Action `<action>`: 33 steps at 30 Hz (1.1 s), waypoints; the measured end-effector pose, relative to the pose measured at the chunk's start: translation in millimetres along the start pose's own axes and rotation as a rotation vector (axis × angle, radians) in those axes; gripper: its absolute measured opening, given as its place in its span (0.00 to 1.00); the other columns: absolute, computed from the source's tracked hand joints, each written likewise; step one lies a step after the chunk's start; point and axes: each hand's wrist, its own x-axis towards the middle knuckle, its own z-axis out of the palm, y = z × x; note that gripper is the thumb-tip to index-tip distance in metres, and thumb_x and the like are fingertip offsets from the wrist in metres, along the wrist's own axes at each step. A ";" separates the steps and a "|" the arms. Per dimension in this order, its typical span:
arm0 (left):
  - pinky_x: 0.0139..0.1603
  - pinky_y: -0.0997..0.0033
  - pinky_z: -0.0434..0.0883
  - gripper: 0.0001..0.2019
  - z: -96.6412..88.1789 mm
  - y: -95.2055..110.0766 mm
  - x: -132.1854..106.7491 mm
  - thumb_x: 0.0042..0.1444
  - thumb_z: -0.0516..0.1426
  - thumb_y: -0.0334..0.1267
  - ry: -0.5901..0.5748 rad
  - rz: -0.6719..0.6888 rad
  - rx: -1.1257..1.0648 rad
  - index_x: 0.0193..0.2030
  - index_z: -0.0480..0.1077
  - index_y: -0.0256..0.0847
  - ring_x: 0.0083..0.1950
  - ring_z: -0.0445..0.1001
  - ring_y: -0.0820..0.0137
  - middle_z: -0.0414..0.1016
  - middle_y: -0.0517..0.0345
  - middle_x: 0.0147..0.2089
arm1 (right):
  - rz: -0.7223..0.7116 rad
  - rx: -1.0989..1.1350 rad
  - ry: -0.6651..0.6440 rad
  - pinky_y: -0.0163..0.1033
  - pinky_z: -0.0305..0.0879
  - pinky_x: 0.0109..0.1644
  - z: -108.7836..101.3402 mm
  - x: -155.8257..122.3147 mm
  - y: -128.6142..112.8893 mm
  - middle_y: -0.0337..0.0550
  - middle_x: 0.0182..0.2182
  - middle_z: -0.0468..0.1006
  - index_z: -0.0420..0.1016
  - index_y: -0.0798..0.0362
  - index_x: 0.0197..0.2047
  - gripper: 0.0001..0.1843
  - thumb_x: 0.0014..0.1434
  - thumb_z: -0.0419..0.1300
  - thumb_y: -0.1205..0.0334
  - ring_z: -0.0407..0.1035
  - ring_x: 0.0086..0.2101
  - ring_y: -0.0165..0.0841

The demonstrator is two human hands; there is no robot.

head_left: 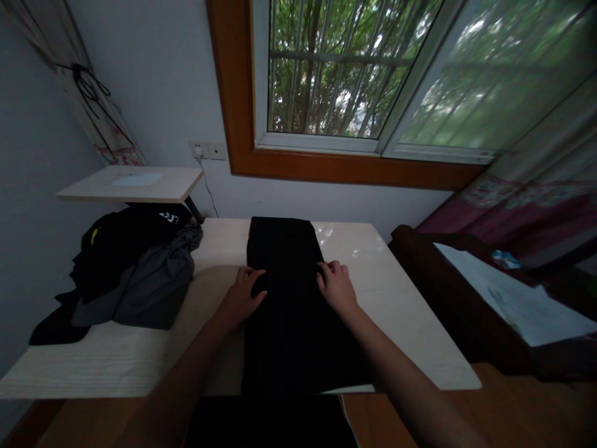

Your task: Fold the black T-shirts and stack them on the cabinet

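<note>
A long black garment (284,249) lies stretched along the middle of a pale wooden table (401,311), its near end hanging over the front edge. My left hand (245,292) rests on the garment's left edge, fingers spread flat on the cloth. My right hand (336,285) presses on the right edge, fingers curled a little over the fold. Both hands sit about halfway along the garment, roughly level with each other.
A heap of black and grey clothes (135,267) lies on the table's left side. A small raised shelf (135,185) stands behind it by the wall. A dark wooden piece of furniture with white paper (513,298) is at the right. A window (354,68) faces me.
</note>
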 end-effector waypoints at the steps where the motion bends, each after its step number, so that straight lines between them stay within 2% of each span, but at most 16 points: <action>1: 0.60 0.53 0.75 0.28 -2.4 1.2 -3.8 0.58 0.61 0.39 -0.015 -0.006 -0.034 0.65 0.65 0.55 0.57 0.74 0.61 0.60 0.53 0.63 | 0.020 0.016 -0.016 0.47 0.67 0.53 -2.5 -4.2 -0.4 0.54 0.51 0.72 0.70 0.50 0.65 0.23 0.69 0.52 0.58 0.69 0.46 0.44; 5: 0.65 0.54 0.70 0.28 -19.3 -4.3 -12.6 0.58 0.60 0.36 -0.081 0.014 -0.173 0.65 0.66 0.55 0.61 0.71 0.61 0.63 0.52 0.62 | 0.103 0.058 -0.079 0.43 0.69 0.43 -12.1 -21.0 -2.5 0.53 0.54 0.73 0.67 0.49 0.66 0.23 0.70 0.49 0.56 0.75 0.37 0.38; 9: 0.64 0.51 0.69 0.21 -40.0 -16.5 -15.3 0.59 0.59 0.39 -0.142 0.020 -0.237 0.61 0.71 0.52 0.61 0.71 0.59 0.70 0.51 0.58 | 0.070 0.167 -0.174 0.42 0.70 0.47 -18.1 -35.5 -6.5 0.50 0.53 0.79 0.66 0.46 0.65 0.22 0.70 0.51 0.57 0.78 0.43 0.41; 12: 0.63 0.52 0.69 0.19 -49.4 -22.7 -19.1 0.60 0.59 0.40 -0.241 0.004 -0.270 0.58 0.73 0.51 0.58 0.73 0.59 0.75 0.52 0.56 | 0.050 0.212 -0.248 0.43 0.70 0.49 -19.4 -42.9 -9.1 0.49 0.51 0.81 0.66 0.46 0.65 0.22 0.70 0.51 0.58 0.78 0.47 0.42; 16: 0.58 0.59 0.71 0.16 -53.5 -21.9 -27.4 0.60 0.57 0.39 -0.408 0.015 -0.267 0.54 0.75 0.50 0.52 0.76 0.63 0.79 0.55 0.50 | 0.053 0.175 -0.292 0.43 0.70 0.45 -21.0 -49.0 -9.5 0.52 0.51 0.81 0.65 0.46 0.67 0.22 0.72 0.49 0.57 0.79 0.45 0.44; 20: 0.53 0.65 0.72 0.13 -59.0 -14.0 -34.6 0.58 0.57 0.37 -0.534 0.020 -0.220 0.48 0.78 0.48 0.49 0.77 0.65 0.80 0.56 0.48 | 0.051 0.072 -0.323 0.43 0.68 0.40 -25.2 -54.6 -8.0 0.53 0.49 0.82 0.63 0.45 0.68 0.24 0.72 0.48 0.56 0.79 0.42 0.45; 25: 0.40 0.71 0.72 0.16 -73.5 -7.6 -37.3 0.61 0.57 0.45 -0.727 -0.079 -0.206 0.54 0.77 0.49 0.39 0.79 0.67 0.82 0.59 0.39 | 0.026 -0.042 -0.288 0.42 0.68 0.39 -32.2 -55.3 -8.3 0.52 0.46 0.81 0.65 0.45 0.67 0.23 0.72 0.49 0.57 0.78 0.38 0.43; 26: 0.40 0.71 0.72 0.16 -75.6 -7.5 -35.7 0.62 0.56 0.46 -0.728 -0.071 -0.200 0.54 0.77 0.50 0.39 0.79 0.67 0.82 0.59 0.39 | 0.008 -0.059 -0.255 0.43 0.68 0.41 -33.5 -53.0 -9.3 0.53 0.47 0.80 0.67 0.46 0.66 0.22 0.71 0.49 0.59 0.77 0.40 0.43; 28: 0.45 0.69 0.72 0.16 -77.0 -7.8 -29.2 0.64 0.55 0.46 -0.639 -0.026 -0.160 0.54 0.77 0.50 0.42 0.79 0.66 0.82 0.59 0.42 | -0.040 -0.076 -0.176 0.47 0.69 0.48 -34.8 -45.1 -13.2 0.55 0.48 0.78 0.70 0.49 0.64 0.22 0.70 0.49 0.62 0.74 0.45 0.46; 30: 0.51 0.66 0.73 0.15 -73.4 -7.5 -17.7 0.65 0.54 0.44 -0.464 0.032 -0.082 0.53 0.77 0.50 0.47 0.79 0.65 0.82 0.57 0.48 | -0.090 -0.047 -0.114 0.50 0.67 0.55 -33.0 -33.2 -20.3 0.57 0.51 0.76 0.71 0.50 0.64 0.23 0.70 0.49 0.64 0.71 0.51 0.48; 33: 0.60 0.60 0.71 0.17 -57.6 -4.0 7.5 0.65 0.53 0.40 -0.203 0.147 0.050 0.58 0.75 0.49 0.56 0.77 0.63 0.78 0.53 0.57 | -0.175 0.056 -0.060 0.50 0.63 0.64 -21.0 -9.9 -37.3 0.56 0.59 0.72 0.70 0.53 0.66 0.24 0.70 0.49 0.65 0.66 0.58 0.46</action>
